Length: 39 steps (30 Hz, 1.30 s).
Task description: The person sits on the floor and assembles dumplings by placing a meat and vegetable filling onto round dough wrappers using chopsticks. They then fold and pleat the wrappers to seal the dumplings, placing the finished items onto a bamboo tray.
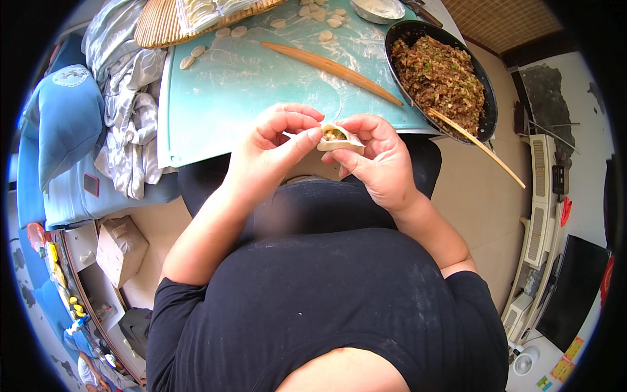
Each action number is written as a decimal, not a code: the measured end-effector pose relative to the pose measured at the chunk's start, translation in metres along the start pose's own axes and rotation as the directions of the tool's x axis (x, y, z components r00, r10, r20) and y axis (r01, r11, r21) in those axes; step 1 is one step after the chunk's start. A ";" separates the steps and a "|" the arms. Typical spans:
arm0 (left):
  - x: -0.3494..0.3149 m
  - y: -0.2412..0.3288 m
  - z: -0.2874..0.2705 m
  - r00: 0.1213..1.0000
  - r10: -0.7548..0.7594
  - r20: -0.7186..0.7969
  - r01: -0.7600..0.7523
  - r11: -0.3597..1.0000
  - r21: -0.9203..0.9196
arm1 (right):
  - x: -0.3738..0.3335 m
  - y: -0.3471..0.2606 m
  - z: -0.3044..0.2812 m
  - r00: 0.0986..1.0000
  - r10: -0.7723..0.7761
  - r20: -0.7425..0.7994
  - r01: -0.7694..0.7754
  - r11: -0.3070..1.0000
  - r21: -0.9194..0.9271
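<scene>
Between my two hands is a dumpling [342, 145], a pale dough wrapper folded partway around filling that shows at its open top. The thumb and fingers of my left hand [279, 140] pinch the wrapper's left edge. My right hand [379, 153] cups the other side, its thumb in front and its fingers behind. Both hands are over the near edge of the turquoise mat [215, 98]. Beyond them, a tapered wooden rolling pin [333, 70] lies slantwise on the floured mat. A black pan [493, 108] heaped with minced filling [441, 78] stands to the right.
Chopsticks [480, 149] rest across the pan's near rim. Small dough rounds [325, 36] lie at the back, near a metal bowl of flour [379, 9]. Back left, a woven tray [155, 26] carries a container of dumplings [202, 12]. Grey bedding [127, 85] lies left of the table.
</scene>
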<state>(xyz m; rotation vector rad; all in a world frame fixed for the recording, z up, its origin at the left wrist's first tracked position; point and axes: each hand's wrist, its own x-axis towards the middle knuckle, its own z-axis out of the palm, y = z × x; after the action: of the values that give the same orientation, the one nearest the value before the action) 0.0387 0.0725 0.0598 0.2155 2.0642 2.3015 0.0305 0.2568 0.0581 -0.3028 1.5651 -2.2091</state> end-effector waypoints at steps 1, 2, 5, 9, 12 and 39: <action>0.001 0.002 -0.001 0.999 -0.043 0.014 0.043 0.999 -0.013 | 0.000 0.002 0.000 0.999 -0.032 0.000 0.032 0.999 -0.014; 0.001 0.005 -0.001 0.998 -0.067 0.015 0.066 0.997 0.032 | 0.000 0.006 0.000 0.998 -0.064 0.000 0.064 0.998 -0.027; 0.002 0.008 -0.002 0.992 -0.128 0.006 0.126 0.980 0.152 | 0.001 0.013 0.002 0.983 -0.183 0.000 0.181 0.968 -0.173; 0.001 0.007 0.000 0.991 -0.125 -0.042 0.132 0.952 0.276 | 0.002 0.017 0.001 0.929 -0.362 0.075 0.341 0.758 -0.556; -0.001 0.009 0.005 0.978 -0.192 -0.081 0.200 0.974 0.107 | 0.002 0.023 -0.001 0.956 -0.291 -0.019 0.269 0.906 -0.327; -0.002 -0.003 0.013 0.812 0.562 0.156 -0.499 0.530 0.686 | -0.003 0.022 0.003 0.958 -0.266 -0.102 0.251 0.957 -0.146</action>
<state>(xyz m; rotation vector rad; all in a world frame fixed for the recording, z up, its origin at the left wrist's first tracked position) 0.0419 0.0857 0.0585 0.9112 3.2021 1.5450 0.0392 0.2490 0.0388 -0.4442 1.8337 -2.3611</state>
